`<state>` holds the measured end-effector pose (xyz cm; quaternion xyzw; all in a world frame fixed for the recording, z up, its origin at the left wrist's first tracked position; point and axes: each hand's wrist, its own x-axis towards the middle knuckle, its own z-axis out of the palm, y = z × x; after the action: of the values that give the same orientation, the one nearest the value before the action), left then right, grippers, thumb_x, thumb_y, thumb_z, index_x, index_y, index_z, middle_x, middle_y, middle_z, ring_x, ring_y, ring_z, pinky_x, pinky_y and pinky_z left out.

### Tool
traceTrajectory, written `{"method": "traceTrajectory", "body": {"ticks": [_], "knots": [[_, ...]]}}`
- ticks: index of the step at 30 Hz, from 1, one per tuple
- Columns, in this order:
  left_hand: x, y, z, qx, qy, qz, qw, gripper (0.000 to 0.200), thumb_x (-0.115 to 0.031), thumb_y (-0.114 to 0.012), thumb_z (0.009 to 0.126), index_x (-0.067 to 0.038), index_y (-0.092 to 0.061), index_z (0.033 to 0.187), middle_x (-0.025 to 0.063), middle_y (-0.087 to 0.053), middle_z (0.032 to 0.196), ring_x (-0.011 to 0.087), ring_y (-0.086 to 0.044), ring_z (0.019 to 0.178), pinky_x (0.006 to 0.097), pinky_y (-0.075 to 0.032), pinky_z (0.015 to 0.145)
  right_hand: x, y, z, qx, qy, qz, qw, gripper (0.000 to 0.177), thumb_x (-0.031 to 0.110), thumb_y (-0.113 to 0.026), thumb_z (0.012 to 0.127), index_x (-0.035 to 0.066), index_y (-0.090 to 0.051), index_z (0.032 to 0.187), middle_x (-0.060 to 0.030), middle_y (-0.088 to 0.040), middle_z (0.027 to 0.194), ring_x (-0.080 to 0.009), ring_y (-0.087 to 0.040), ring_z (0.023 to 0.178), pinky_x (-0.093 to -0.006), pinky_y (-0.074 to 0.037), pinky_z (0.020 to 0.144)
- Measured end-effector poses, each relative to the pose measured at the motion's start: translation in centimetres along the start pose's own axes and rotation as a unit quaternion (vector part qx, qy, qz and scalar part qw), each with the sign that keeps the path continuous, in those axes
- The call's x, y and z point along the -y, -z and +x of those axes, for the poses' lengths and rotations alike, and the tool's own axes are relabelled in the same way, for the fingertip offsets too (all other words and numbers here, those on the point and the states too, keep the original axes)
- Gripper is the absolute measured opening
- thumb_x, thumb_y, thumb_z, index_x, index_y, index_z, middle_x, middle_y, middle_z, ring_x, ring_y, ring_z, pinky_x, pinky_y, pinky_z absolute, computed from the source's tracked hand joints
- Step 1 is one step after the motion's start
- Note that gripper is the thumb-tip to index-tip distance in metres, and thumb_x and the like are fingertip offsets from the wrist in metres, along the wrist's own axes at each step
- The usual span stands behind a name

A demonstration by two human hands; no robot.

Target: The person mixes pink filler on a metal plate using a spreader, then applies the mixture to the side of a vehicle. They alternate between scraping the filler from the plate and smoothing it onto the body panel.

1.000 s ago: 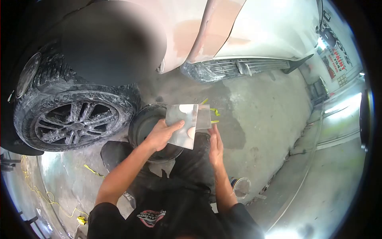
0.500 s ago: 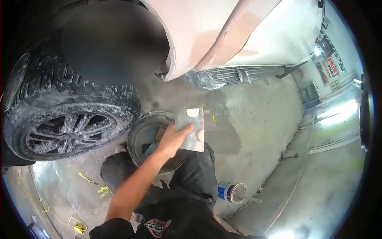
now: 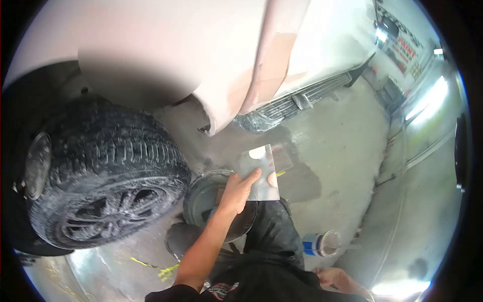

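My left hand (image 3: 241, 190) grips a flat, shiny rectangular plate (image 3: 262, 186), thumb on its face and fingers hidden behind. The plate is above the right rim of a dark round tub (image 3: 193, 194), between my knees. Low at the right, beside my hip, is my right hand (image 3: 329, 277), partly seen; whether it holds something is unclear. Near it stands a blue and white can (image 3: 312, 245) with a thin tool lying across its top. Ahead is a pale vehicle panel (image 3: 211, 45) with pinkish-brown patches.
A dusty wheel (image 3: 110, 211) fills the left side. Beyond the tub, a side step (image 3: 297, 103) runs under the panel. Another flat sheet (image 3: 284, 157) shows past the plate. Yellow tape (image 3: 166, 272) lies on the floor at lower left. A grey surface (image 3: 412, 211) bounds the right.
The view has shifted, so the wheel, tub and can appear lower and further right. My right hand has come into clearer view at the lower right. My left hand still holds the plate.
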<state>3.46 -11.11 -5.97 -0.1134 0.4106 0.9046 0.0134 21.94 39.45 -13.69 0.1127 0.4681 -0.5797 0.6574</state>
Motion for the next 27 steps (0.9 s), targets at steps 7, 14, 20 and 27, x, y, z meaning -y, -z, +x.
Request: {"method": "traceTrajectory", "body": {"ticks": [7,14,20,27], "knots": [[-0.5,0.3,-1.0,-0.025,0.020,0.081,0.996,0.038,-0.020,-0.074,0.094,0.002,-0.064,0.123,0.0073,-0.069,0.113,0.0152,-0.066,0.100,0.0334,-0.053,0.085,11.1,-9.0,8.6,0.181,0.186,-0.012,0.966,0.072,0.060,-0.064,0.092,0.000,-0.065,0.132,-0.0082,-0.065,0.099,-0.0141,-0.064,0.078,-0.0272,-0.052,0.071],[-0.8,2.7,-0.2,-0.015,0.075,0.165,0.983,0.040,-0.018,-0.073,0.094,0.001,-0.060,0.127,0.0080,-0.069,0.115,0.0174,-0.069,0.096,0.0356,-0.058,0.082,16.5,-11.5,7.5,0.244,0.333,-0.187,0.892,0.049,0.035,-0.072,0.094,-0.003,-0.068,0.124,-0.0112,-0.068,0.100,-0.0191,-0.067,0.087,-0.0301,-0.051,0.077],[0.2,4.6,0.4,-0.016,0.089,0.089,0.992,0.038,-0.017,-0.072,0.095,-0.002,-0.059,0.128,0.0079,-0.068,0.116,0.0205,-0.068,0.101,0.0395,-0.057,0.088,25.2,-18.1,3.9,0.308,0.587,-0.094,0.743,0.020,0.009,-0.068,0.094,-0.005,-0.069,0.078,-0.0148,-0.065,0.078,-0.0252,-0.069,0.077,-0.0465,-0.055,0.093],[3.1,5.9,2.0,-0.045,0.016,0.015,0.999,0.039,-0.017,-0.068,0.096,-0.007,-0.058,0.132,0.0056,-0.066,0.122,0.0235,-0.063,0.112,0.0447,-0.051,0.099,30.8,-24.8,-2.4,0.536,0.722,0.073,0.431,0.079,0.060,-0.029,0.106,-0.002,-0.052,0.062,-0.0082,-0.040,0.059,-0.0237,-0.052,0.046,-0.0589,-0.058,0.081]]}}
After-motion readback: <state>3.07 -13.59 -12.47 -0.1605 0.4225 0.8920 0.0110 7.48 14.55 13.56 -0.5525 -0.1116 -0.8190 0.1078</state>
